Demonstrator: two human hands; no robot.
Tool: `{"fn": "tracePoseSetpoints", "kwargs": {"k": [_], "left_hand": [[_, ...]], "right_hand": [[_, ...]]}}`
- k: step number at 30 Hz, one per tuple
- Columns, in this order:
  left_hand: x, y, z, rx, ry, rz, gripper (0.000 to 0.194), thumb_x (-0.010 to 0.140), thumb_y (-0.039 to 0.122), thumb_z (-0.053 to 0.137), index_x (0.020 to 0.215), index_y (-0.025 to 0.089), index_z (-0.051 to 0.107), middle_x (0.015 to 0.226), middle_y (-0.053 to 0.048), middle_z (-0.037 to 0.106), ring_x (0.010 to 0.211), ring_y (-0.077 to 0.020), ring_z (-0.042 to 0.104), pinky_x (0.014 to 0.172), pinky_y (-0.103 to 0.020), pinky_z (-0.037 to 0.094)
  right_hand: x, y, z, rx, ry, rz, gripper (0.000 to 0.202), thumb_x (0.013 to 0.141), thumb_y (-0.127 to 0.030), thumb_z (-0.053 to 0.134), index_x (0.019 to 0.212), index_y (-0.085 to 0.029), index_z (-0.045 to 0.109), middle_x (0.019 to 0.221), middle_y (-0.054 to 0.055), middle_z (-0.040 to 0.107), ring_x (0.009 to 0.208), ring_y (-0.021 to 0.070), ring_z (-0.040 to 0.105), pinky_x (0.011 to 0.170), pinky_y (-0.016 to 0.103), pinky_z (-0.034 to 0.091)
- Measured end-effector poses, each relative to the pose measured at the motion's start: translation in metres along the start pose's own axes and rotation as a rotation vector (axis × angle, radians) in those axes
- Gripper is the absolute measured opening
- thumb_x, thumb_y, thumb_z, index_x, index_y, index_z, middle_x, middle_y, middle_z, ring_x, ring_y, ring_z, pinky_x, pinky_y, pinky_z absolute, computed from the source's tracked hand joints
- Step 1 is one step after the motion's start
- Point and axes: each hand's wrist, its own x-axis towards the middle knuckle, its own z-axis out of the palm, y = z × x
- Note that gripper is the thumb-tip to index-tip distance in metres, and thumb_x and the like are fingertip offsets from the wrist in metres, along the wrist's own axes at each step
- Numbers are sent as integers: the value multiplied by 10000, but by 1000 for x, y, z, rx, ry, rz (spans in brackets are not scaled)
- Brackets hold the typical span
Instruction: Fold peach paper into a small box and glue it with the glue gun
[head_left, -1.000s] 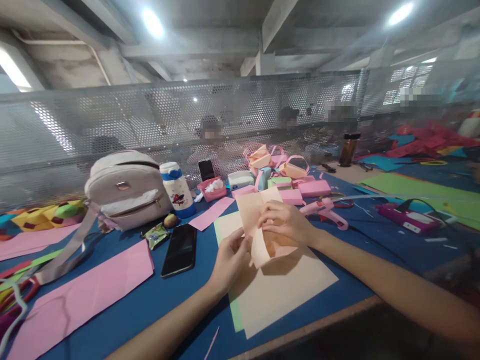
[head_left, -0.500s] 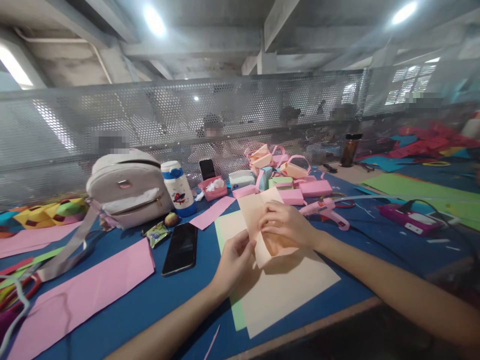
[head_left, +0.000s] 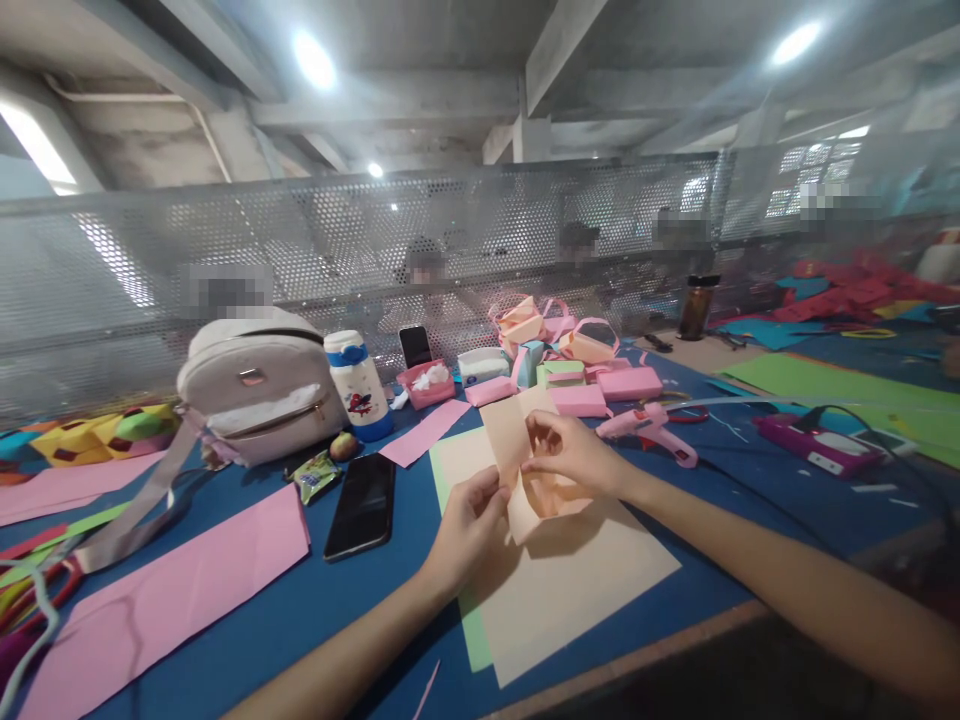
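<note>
A peach paper box (head_left: 536,512), partly folded with an upright flap, is held between my two hands above a flat peach sheet (head_left: 577,610). My left hand (head_left: 471,515) pinches its left edge between thumb and fingers. From the right, my right hand (head_left: 566,450) curls over the fold and grips the paper near the flap. Part of the box's inside shows below the right hand. Under the peach sheet a green sheet (head_left: 474,630) sticks out at the left. A pink glue gun (head_left: 651,430) lies right of the right hand.
A black phone (head_left: 361,505), pink paper (head_left: 195,590), a water bottle (head_left: 356,390) and a backpack (head_left: 262,385) are on the left. Small paper baskets (head_left: 589,345) stand behind my hands. A purple power strip (head_left: 817,445) with cables lies right. A perforated metal screen (head_left: 480,220) crosses the back.
My right hand's fingers have shifted slightly on the paper, from lying over the fold to pinching near the flap. The left hand keeps its pinch. The view has tilted slightly.
</note>
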Motion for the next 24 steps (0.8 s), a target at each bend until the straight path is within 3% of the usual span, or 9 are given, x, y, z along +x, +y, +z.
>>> {"fn": "tracePoseSetpoints", "kwargs": {"k": [4, 10, 15, 18, 24], "left_hand": [[-1, -1, 1, 7, 16, 4, 275, 883, 415, 607, 790, 157, 634, 752, -28, 632, 725, -177, 579, 695, -272, 474], [-1, 2, 3, -5, 81, 45, 239, 883, 370, 618, 787, 161, 683, 765, -30, 682, 709, -176, 596, 697, -266, 483], [0, 5, 3, -107, 58, 58, 288, 892, 394, 630, 1034, 163, 726, 982, -82, 742, 831, -213, 650, 771, -288, 504], [-1, 5, 3, -168, 42, 27, 338, 889, 430, 636, 1083, 164, 714, 996, -87, 735, 831, -214, 652, 780, -298, 512], [-2, -2, 1, -129, 125, -55, 410, 868, 544, 622, 801, 143, 672, 721, -23, 622, 682, -155, 567, 677, -253, 474]], "right_hand": [[1, 2, -2, 2, -40, -3, 297, 704, -277, 773, 671, -198, 489, 643, -57, 507, 626, 124, 449, 579, 245, 333], [3, 0, -8, 112, -75, -25, 169, 721, -303, 737, 738, -185, 619, 717, -15, 620, 653, 137, 510, 622, 262, 384], [5, 0, -11, 135, -57, -17, 136, 739, -308, 731, 750, -181, 683, 758, 7, 672, 658, 140, 534, 624, 266, 407], [5, 2, -11, 138, -47, -18, 142, 738, -318, 734, 728, -182, 697, 783, 17, 691, 662, 142, 541, 634, 272, 419], [3, 5, -9, 142, -66, 2, 164, 727, -346, 748, 744, -184, 733, 806, 36, 699, 668, 153, 536, 641, 287, 422]]}}
